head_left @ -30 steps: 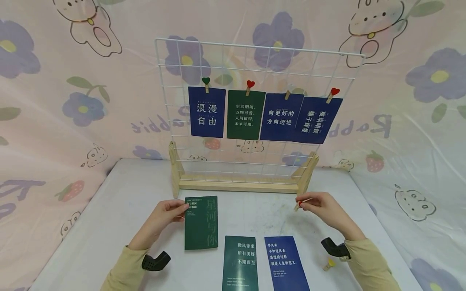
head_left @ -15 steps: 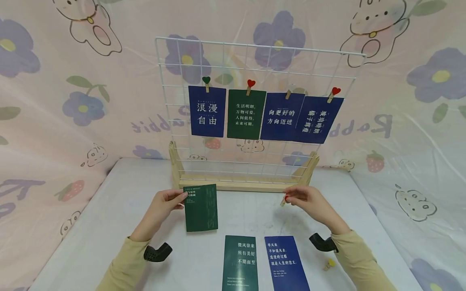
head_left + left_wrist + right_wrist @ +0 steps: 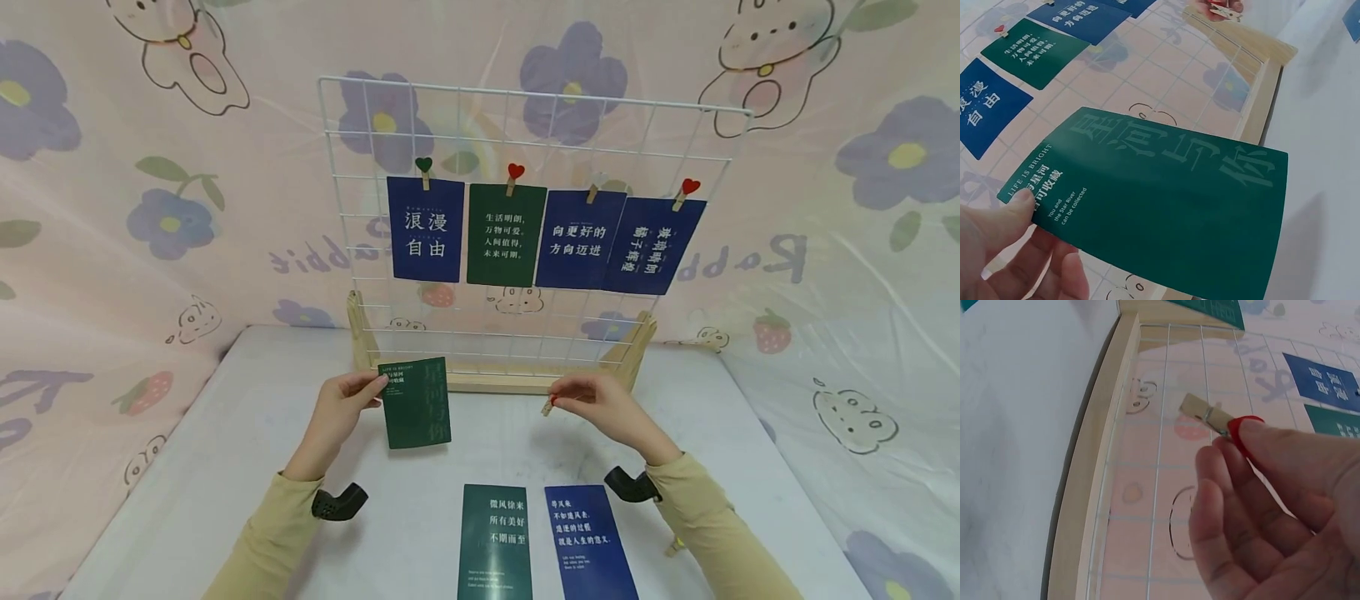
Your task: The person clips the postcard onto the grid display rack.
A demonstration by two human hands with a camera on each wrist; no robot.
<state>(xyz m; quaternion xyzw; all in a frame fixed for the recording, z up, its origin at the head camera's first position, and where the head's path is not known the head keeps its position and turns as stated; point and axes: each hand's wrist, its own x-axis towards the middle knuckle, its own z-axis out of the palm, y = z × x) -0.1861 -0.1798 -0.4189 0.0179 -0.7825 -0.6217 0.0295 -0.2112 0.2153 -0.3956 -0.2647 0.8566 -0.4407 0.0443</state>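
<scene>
My left hand (image 3: 339, 418) pinches a green card (image 3: 415, 404) at its upper left corner, thumb over the front. In the left wrist view the card (image 3: 1166, 206) stretches out from the thumb, its lettering facing the camera. My right hand (image 3: 603, 410) holds a small wooden clothespin (image 3: 548, 406) with a red heart, between thumb and fingers. Up close in the right wrist view, the clothespin (image 3: 1205, 414) points away from the fingertips, thumb on the heart. Both hands are raised in front of the base of a white wire grid (image 3: 480, 333).
Clothespins fix three blue cards, among them one blue card (image 3: 426, 229), and a green card (image 3: 506, 235) to the grid, which stands on a wooden base (image 3: 495, 382). On the white table lie another green card (image 3: 494, 542), a blue card (image 3: 590, 542) and a yellow-topped clothespin (image 3: 674, 547).
The left hand has lifted the green card up toward the grid. The right hand has moved left and slightly up with the clothespin, closer to the card.
</scene>
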